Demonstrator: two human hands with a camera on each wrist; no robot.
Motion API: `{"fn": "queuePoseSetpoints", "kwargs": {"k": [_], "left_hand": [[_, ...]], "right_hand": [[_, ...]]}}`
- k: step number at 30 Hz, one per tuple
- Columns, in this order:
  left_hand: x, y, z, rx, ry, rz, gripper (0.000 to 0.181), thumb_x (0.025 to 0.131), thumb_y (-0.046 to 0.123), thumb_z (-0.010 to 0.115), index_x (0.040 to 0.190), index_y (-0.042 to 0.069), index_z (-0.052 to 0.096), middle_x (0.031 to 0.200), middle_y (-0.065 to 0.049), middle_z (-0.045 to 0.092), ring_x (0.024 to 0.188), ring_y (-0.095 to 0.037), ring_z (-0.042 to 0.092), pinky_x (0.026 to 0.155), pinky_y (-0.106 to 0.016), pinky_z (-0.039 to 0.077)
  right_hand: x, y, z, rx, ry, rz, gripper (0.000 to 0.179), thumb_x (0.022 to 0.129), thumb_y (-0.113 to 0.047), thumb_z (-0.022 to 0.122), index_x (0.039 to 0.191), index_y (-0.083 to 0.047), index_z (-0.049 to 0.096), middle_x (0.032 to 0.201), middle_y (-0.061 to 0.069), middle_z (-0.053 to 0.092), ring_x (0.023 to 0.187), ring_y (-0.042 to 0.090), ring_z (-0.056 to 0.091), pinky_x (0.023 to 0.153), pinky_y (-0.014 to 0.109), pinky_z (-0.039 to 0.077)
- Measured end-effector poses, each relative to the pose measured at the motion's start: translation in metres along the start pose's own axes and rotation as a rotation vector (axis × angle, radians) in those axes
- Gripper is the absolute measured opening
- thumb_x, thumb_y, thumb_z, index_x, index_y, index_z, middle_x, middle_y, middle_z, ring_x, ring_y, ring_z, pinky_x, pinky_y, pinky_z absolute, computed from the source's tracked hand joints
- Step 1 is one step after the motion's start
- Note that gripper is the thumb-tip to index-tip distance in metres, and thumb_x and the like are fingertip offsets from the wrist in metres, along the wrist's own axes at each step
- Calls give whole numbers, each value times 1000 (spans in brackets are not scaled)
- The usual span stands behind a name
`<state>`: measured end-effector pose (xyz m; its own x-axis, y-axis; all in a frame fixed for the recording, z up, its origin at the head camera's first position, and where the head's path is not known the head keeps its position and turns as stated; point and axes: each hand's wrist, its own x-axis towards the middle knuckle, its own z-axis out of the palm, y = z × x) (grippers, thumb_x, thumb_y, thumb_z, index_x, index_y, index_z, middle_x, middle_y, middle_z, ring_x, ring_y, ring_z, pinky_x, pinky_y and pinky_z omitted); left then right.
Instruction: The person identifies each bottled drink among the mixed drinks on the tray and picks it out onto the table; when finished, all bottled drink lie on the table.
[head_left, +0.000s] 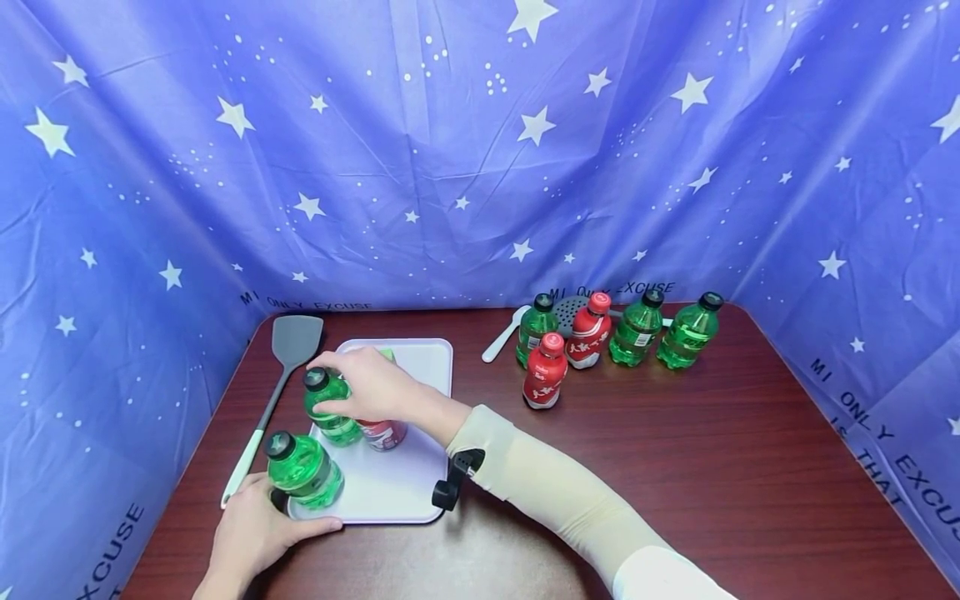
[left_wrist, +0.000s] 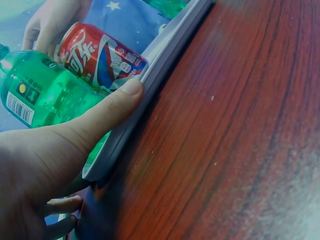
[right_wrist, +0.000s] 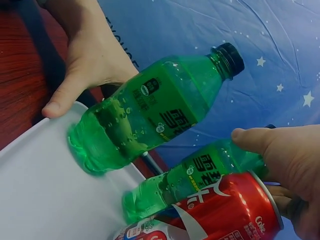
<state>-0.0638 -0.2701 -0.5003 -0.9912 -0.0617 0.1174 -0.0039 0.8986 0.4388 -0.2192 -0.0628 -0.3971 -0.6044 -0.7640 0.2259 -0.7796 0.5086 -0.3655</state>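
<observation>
My left hand point(head_left: 253, 527) grips the front left corner of a white tray point(head_left: 405, 492), thumb along the front rim and fingers round the left side. Just inside that corner stands a green plastic soda bottle point(head_left: 306, 473) with a black cap. My right hand point(head_left: 372, 385) holds a second green soda bottle point(head_left: 330, 412) near its top, thumb on the near side, at the tray's left part. Beside it a red Coke can point(right_wrist: 225, 210) stands under my right palm, partly covered in the head view. A light green item point(head_left: 387, 354) shows behind that hand, mostly hidden.
Left of the tray lies a grey spatula point(head_left: 279, 375) with a pale handle. At the back right stand two red bottles point(head_left: 545, 375) and several green bottles point(head_left: 636, 333). Among them lie a white spoon point(head_left: 505, 335) and a slotted skimmer point(head_left: 572, 313). A star-printed curtain point(head_left: 450, 167) surrounds the table.
</observation>
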Motion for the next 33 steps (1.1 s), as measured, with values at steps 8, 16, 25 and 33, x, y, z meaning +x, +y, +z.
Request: {"fn": "queuePoseSetpoints", "kwargs": {"k": [8,16,25,33], "left_hand": [[-2,0,0,9,-3,-6,100,47,72,98,115,1,75,106,-20,79,114,-45,66,92,-69,53],[-3,0,1,4,-3,-13,99,48,72,98,114,2,76,106,-20,78,113,-45,66,91,-69,53],[-1,1,1,-1,-7,-11,99,48,72,98,115,3,76,108,-20,79,114,-46,66,91,-70,53],[0,1,1,-14,-12,-14,98,48,71,99,116,5,76,107,-17,80,114,-46,66,91,-70,53]], "right_hand": [[0,-10,6,-54,-58,-92,54,93,-45,83,137,-18,67,122,-5,75,113,10,71,99,17,53],[0,-15,10,-148,-136,-110,61,91,-44,85,140,-19,60,123,-5,73,113,7,69,98,21,56],[-2,-7,6,-35,-79,-76,70,93,-45,82,151,-15,56,142,-1,69,129,10,66,109,20,52],[-4,-4,-20,278,205,-114,70,93,-33,84,151,-8,56,138,7,65,120,12,64,98,11,51]]}}
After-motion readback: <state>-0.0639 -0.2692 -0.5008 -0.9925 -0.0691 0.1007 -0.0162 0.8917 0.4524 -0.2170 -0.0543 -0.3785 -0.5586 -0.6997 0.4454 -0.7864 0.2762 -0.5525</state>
